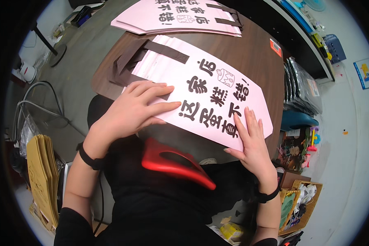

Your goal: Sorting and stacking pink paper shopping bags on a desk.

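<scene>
A stack of pink flat-folded carrier bags (174,78) with dark brown strap handles (127,61) lies on the brown table in front of me. Large black lettering and a small cake drawing cover the top bag. My left hand (139,102) rests at the near left edge of the stack, its fingers stretched over the bag and a strap. Over the near right corner, my right hand (250,141) lies with fingers extended flat on the lettering and the thumb along the near edge. Whether the thumb reaches under the bag, I cannot tell.
A second stack of pink bags (180,24) lies farther back on the table (250,49). Below the near edge, a blurred red object with an oval opening (172,164) sits over my lap. Brown paper bags (43,176) stand left; a wicker basket (311,205) stands right.
</scene>
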Demonstrator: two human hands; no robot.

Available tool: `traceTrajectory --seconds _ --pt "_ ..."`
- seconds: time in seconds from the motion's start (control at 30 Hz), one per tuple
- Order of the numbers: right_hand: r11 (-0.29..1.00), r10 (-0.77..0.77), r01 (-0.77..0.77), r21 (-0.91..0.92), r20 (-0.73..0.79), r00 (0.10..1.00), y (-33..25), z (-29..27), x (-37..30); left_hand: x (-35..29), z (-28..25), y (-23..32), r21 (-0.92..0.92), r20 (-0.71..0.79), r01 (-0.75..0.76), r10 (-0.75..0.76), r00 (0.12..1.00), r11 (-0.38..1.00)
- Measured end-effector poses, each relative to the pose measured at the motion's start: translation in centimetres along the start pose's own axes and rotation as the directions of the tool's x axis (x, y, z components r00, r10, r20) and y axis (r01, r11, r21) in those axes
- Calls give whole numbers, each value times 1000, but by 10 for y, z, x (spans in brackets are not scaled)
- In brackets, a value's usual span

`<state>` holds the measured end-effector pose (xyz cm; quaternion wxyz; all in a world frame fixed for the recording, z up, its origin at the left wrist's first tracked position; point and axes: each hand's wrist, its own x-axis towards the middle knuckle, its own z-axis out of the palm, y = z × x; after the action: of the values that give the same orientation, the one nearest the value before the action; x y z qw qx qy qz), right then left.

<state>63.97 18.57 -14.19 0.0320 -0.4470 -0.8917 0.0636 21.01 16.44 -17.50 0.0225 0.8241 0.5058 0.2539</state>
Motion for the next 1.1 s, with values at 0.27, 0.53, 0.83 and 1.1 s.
traceTrajectory --seconds 0.27,0.53,0.83,1.1 --pt "988 127 -130 -79 -43 991 -8 -6 -45 6 -4 -2 17 95 -158 156 983 987" --pt "980 34 -63 -188 -152 988 -31 -4 -15 13 -10 5 55 168 -161 149 974 985" --pt "999 12 -1 48 -213 977 -55 1 0 27 -30 12 -99 326 -64 93 941 993" --pt "992 -17 44 115 -226 974 -47 -3 18 98 -98 2 -57 399 -12 33 917 998"
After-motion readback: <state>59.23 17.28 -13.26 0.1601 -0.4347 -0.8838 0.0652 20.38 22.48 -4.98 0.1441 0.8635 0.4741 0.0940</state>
